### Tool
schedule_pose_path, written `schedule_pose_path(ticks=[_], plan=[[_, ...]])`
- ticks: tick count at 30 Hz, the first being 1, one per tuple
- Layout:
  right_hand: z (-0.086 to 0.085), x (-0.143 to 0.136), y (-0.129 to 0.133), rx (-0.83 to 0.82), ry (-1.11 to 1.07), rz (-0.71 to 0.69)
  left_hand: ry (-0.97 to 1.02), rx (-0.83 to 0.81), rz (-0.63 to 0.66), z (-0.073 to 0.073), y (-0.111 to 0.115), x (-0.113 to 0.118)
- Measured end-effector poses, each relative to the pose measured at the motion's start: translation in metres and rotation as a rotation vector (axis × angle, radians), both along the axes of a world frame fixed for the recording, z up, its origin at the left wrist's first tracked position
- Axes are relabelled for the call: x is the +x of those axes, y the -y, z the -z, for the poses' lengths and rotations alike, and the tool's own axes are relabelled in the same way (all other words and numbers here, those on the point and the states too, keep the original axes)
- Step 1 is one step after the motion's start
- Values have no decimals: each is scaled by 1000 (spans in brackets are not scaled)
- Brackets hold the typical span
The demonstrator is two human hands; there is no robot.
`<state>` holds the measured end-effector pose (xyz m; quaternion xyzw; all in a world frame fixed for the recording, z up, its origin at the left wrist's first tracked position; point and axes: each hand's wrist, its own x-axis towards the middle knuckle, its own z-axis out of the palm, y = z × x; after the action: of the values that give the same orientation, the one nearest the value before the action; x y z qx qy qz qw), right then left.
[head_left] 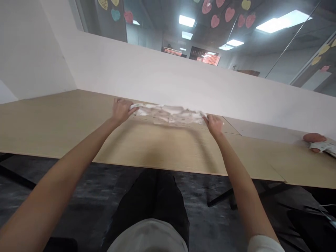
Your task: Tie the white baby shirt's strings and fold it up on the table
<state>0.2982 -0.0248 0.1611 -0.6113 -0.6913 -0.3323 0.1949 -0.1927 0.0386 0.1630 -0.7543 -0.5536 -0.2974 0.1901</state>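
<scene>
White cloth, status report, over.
Left hand and right hand each grip one end of white patterned cloth. Cloth stretched between them above wooden table, motion-blurred. Nothing visible between hands except cloth.

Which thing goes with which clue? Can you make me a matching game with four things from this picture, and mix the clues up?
Things:
1. white cloth
2. tabletop
3. trousers
4. paper hearts

Clues:
A. black
B. up on the glass
C. pale wood colour
D. held between the left hand and the right hand

Right pairs: 1-D, 2-C, 3-A, 4-B
</scene>
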Motion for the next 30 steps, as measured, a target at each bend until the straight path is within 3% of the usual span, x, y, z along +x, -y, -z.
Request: schedule_pose_path(ticks=[4,7,10,12,14,16,21,26,30], plan=[[58,6,36,-321,203,-237,-163,-198,220,56,26,-20],[98,12,59,-438,325,-372,-297,-341,463,94,48,-35],[119,21,73,-422,427,-438,-388,-365,669,112,64,-54],[125,29,79,-406,448,-444,-392,-326,700,114,69,-68],[127,38,83,-418,422,-374,-345,-272,618,114,70,-76],[129,47,86,-451,355,-248,-243,-241,455,117,70,-76],[135,61,86,-527,-35,33,19,-365,161,139,71,-51],[136,59,81,-496,-626,74,68,-442,45,161,67,-45],[138,46,76,-518,-741,131,163,-425,13,162,64,-51]])
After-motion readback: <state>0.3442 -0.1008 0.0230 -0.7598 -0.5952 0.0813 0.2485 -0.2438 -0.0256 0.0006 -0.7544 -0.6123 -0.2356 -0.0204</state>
